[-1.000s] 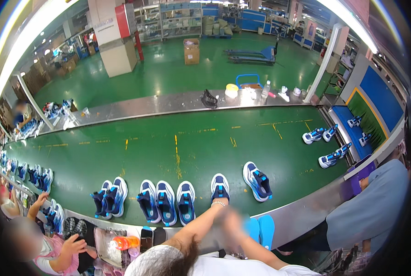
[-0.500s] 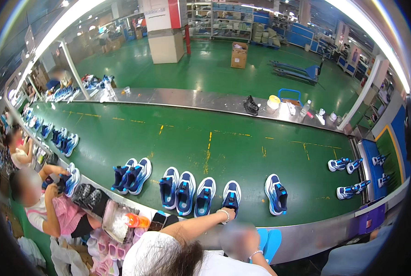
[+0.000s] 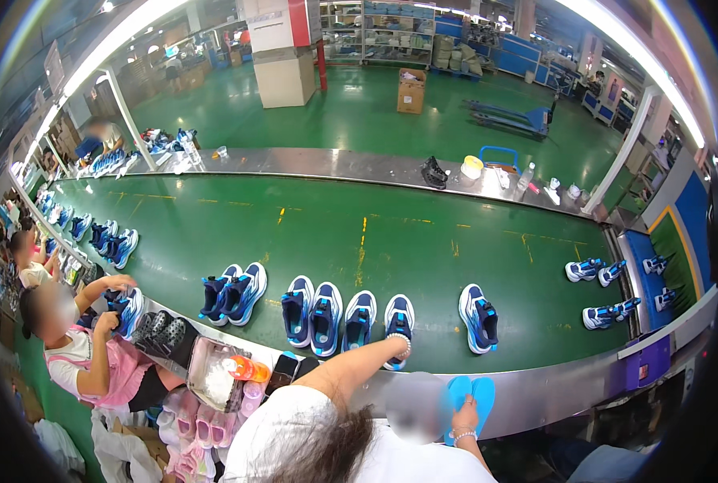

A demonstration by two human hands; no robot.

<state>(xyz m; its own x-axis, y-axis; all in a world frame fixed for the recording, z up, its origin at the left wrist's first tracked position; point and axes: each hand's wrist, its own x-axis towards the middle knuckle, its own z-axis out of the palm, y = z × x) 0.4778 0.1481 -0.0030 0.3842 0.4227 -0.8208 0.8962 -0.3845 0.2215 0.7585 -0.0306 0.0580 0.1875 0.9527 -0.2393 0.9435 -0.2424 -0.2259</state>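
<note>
My left arm reaches over a navy, white and blue sneaker [image 3: 399, 310] at the near edge of the green belt. My left hand [image 3: 398, 346], with a beaded bracelet at the wrist, dips into the shoe's opening, so its fingers are hidden. In my right hand [image 3: 465, 415] is a pair of flat bright-blue insoles [image 3: 483, 394], gripped at one end above the metal edge. Left of the worked shoe stand a matching sneaker [image 3: 360, 318] and a pair of sneakers [image 3: 312, 316]; to the right stands a single sneaker [image 3: 478, 318].
Another pair of sneakers [image 3: 234, 295] stands farther left. Several shoes [image 3: 600, 314] sit by the machine at the belt's right end. A co-worker [image 3: 105, 346] handles a shoe at left. Beside me are an open box [image 3: 212, 370], an orange bottle [image 3: 248, 369] and pink shoes [image 3: 206, 427].
My left hand has gone from the shoe's heel down into its opening. My right hand and the insoles show more clearly, a little higher. The co-worker's hand has lifted off a shoe.
</note>
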